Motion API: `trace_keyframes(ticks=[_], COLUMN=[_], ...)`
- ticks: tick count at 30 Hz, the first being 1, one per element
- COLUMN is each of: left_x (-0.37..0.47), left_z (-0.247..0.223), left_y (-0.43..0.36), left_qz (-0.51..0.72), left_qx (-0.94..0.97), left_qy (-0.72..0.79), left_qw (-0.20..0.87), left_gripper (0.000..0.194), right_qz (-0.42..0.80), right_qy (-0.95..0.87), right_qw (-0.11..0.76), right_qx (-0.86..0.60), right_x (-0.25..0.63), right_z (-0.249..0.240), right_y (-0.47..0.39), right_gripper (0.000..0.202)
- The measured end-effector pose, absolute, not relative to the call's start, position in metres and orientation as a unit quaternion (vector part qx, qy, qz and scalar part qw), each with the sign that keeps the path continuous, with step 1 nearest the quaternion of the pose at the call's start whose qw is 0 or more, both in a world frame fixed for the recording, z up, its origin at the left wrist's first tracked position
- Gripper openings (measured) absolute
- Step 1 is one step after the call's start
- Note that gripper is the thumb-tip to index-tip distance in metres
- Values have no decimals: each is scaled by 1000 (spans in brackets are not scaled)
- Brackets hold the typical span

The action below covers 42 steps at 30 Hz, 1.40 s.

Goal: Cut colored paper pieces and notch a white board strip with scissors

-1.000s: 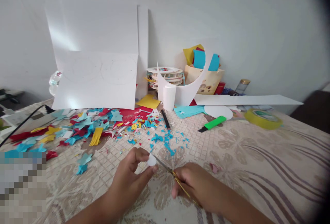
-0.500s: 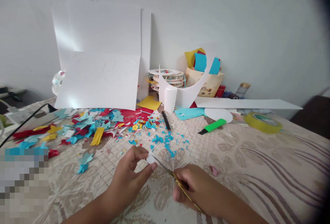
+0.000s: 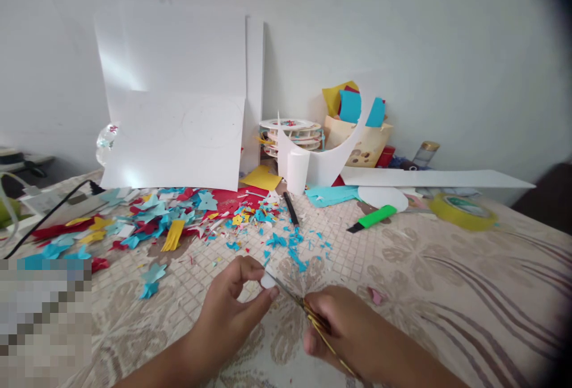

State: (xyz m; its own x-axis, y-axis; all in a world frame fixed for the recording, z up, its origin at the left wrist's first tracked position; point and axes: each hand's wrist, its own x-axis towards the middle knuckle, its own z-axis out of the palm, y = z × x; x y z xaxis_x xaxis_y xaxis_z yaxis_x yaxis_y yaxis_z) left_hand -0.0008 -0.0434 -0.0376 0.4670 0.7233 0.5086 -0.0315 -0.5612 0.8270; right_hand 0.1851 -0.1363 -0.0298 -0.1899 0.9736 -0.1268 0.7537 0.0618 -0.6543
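Note:
Between its thumb and fingertips, my left hand (image 3: 236, 298) pinches a small white piece of paper (image 3: 268, 281). My right hand (image 3: 339, 322) is wrapped round the gold handles of a pair of scissors (image 3: 308, 312). The scissor blades point up and left and meet the paper's edge beside my left fingertips. Both hands are raised over the patterned tablecloth (image 3: 286, 340). How far apart the blades are is hard to make out.
Coloured paper scraps (image 3: 170, 215) cover the table's left side. Ahead lie a black pen (image 3: 291, 209), a green cutter knife (image 3: 375, 217) and a yellow tape roll (image 3: 465, 211). White boards (image 3: 174, 137) lean on the wall. A white paper cylinder (image 3: 297, 172) stands in the middle.
The whole view has shifted slightly, with things appearing a little further right. Both hands keep their holds; the scissors still lie against the white paper's edge.

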Motion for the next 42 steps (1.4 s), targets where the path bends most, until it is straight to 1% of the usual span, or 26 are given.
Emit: trace_keyframes(ticks=[7, 20, 28, 35, 42], left_x=[-2, -1, -2, -3, 2], left_z=[-38, -40, -43, -42, -42], left_y=[-44, -43, -43, -44, -47], left_qz=[452, 438, 442, 446, 453], left_qx=[756, 768, 777, 778, 743], left_qy=[229, 239, 245, 244, 249], left_qw=[414, 402, 376, 369, 424], left_gripper=[23, 24, 25, 25, 24], right_qz=[347, 348, 391, 436, 394], right_qy=[-688, -685, -660, -623, -647], right_qw=[182, 183, 199, 212, 214], right_qx=[-611, -614, -610, -614, -617], right_x=[183, 179, 179, 180, 182], right_z=[-22, -16, -19, -20, -20], right_y=[-136, -139, -138, -136, -135], right_gripper=[26, 13, 19, 19, 19])
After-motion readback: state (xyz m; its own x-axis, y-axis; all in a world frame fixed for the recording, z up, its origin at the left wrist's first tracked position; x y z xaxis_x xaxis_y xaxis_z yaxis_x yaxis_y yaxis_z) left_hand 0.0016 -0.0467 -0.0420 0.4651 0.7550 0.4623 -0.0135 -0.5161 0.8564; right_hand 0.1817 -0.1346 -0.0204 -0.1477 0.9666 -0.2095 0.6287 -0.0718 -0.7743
